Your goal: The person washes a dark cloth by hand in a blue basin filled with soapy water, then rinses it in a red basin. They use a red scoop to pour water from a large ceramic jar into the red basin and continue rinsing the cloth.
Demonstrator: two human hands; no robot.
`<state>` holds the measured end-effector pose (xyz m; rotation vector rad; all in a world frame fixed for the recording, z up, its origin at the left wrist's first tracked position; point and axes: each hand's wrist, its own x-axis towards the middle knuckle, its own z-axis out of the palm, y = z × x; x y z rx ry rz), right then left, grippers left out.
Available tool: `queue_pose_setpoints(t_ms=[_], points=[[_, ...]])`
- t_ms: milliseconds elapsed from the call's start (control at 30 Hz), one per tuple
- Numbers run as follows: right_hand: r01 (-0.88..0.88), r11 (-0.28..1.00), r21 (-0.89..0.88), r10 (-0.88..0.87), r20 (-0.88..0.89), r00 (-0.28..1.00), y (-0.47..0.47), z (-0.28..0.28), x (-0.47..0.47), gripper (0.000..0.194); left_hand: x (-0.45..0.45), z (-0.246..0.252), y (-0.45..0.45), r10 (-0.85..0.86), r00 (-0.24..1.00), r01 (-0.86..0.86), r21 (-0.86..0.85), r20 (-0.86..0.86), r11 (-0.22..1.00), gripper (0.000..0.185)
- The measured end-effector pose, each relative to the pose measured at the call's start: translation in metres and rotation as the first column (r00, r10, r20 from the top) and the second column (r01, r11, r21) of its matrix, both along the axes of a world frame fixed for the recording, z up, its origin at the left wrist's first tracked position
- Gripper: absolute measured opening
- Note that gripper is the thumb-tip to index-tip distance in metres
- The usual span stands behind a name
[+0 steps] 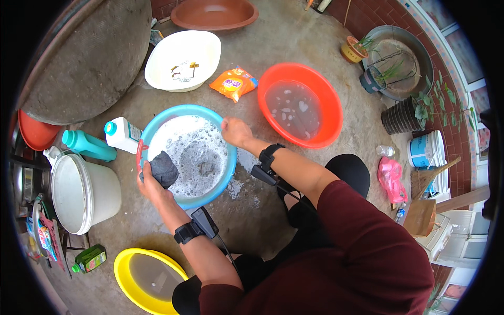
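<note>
Suds cover the water in a light-blue plastic basin on the floor before me. My left hand grips a wet, bunched dark grey cloth at the basin's left rim. A red plastic object, partly hidden, rests against that rim beside the cloth. Grey fabric pokes up through the foam near the middle. At the upper right rim, my right hand is curled into a fist; nothing shows in it, and whether it touches the rim is unclear.
A red basin and a yellow basin hold cloudy water. Around the blue basin stand a white basin, an orange packet, a white jug, a teal bottle and a white bucket. Potted plants line the right.
</note>
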<state>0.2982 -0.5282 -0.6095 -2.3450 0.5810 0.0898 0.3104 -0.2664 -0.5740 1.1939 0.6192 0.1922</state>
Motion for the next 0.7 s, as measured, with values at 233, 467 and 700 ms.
queue_pose_setpoints(t_ms=[233,467,700], points=[[-0.097,0.793,-0.601,-0.12,-0.311,0.943,-0.101,0.015,-0.072,0.058,0.007,0.018,-0.044,-0.037,0.995,0.049,-0.138,0.088,0.989,0.025],[-0.318,0.739,-0.594,0.007,-0.465,0.885,-0.133,-0.003,-0.11,0.022,0.009,0.018,-0.079,-0.152,0.988,0.15,-0.302,0.017,0.941,0.029],[-0.378,0.706,-0.599,0.093,-0.45,0.888,-0.101,-0.001,-0.09,0.025,-0.013,0.011,-0.135,-0.22,0.975,0.222,-0.205,0.032,0.953,0.036]])
